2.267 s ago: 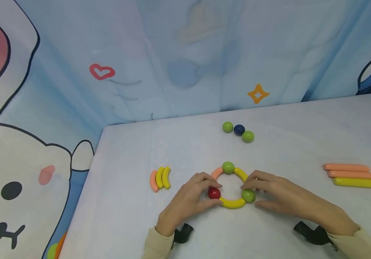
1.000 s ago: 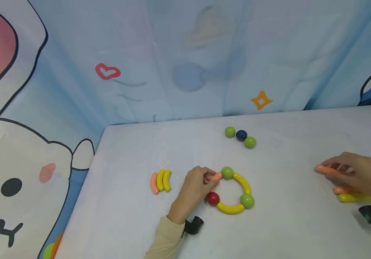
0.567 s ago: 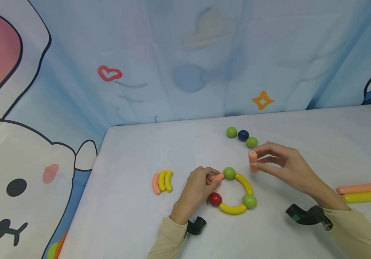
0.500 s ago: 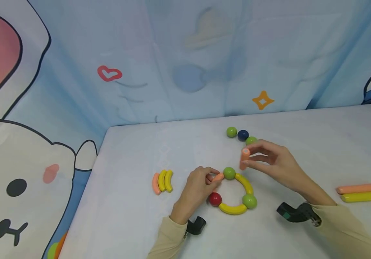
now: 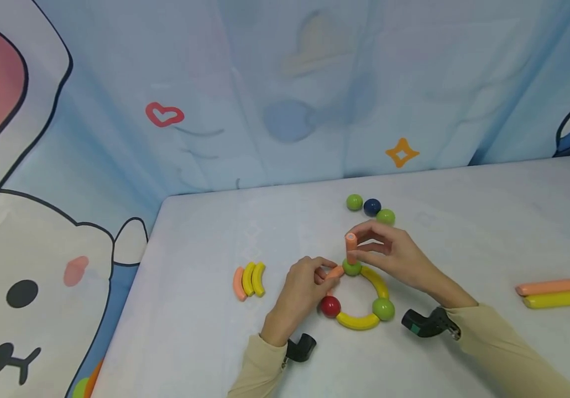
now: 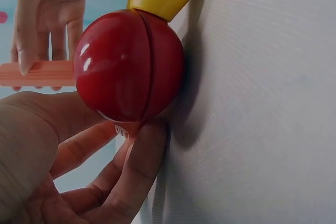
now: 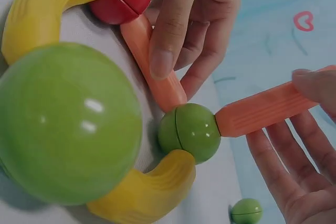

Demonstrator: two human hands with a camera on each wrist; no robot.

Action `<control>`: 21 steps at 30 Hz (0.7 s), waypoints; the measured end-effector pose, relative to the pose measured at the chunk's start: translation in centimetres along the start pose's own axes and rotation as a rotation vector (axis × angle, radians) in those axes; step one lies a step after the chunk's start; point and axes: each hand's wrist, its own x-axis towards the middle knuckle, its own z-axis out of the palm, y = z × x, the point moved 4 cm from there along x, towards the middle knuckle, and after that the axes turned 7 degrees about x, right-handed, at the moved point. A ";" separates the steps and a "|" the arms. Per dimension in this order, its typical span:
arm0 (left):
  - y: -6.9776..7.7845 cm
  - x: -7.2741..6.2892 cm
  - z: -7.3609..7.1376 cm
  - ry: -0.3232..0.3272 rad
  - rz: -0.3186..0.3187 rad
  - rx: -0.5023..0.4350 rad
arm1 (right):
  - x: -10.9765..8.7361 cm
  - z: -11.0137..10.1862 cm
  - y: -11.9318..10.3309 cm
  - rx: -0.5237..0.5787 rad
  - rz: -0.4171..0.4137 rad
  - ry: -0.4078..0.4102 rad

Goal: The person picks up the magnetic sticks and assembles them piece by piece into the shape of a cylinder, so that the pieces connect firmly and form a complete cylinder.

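right hand pinches a straight, ridged orange stick; left hand, an orange arc.

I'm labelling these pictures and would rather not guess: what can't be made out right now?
- Head view: the middle of the curved orange piece, covered by the left hand.
- Left wrist view: the lower end of the straight orange rod, hidden behind the glossy red ball.
- Right wrist view: the rod's upper end and part of the right hand, cut off by the right edge.
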 end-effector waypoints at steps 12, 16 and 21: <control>0.1 0.1 0.1 0.000 0.013 0.040 | -0.4 0.2 0.7 -0.107 0.013 -0.051; 0.0 0.1 0.1 0.006 -0.003 0.052 | -1.0 -0.2 0.6 -0.122 0.009 -0.051; 0.1 0.1 0.1 0.033 0.001 0.081 | -2.2 -1.5 0.4 -0.159 0.018 -0.033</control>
